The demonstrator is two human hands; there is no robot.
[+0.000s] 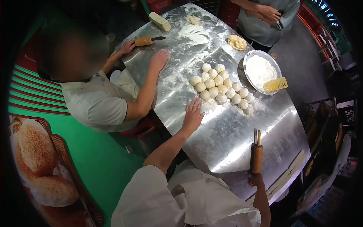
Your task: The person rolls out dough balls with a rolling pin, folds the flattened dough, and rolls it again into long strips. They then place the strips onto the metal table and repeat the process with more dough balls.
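Observation:
My left hand (194, 114) lies flat on the metal table with its fingers spread, beside a patch of flour and close to the floured dough balls (213, 92). Several of these balls sit grouped together near the middle of the table. At the right front, my right hand (256, 179) is closed around the near end of a wooden rolling pin (257, 159). The pin points away from me along the tabletop, and its far handle is free. My right fingers are partly hidden.
Flour fills a metal bowl (261, 70) with a yellow scraper (275, 84) on its rim. Behind it lies a dough lump (236, 42). At left, a co-worker's hand holds another rolling pin (143, 41); stacked pale slabs (160, 21) sit beyond. Another person stands at the far right.

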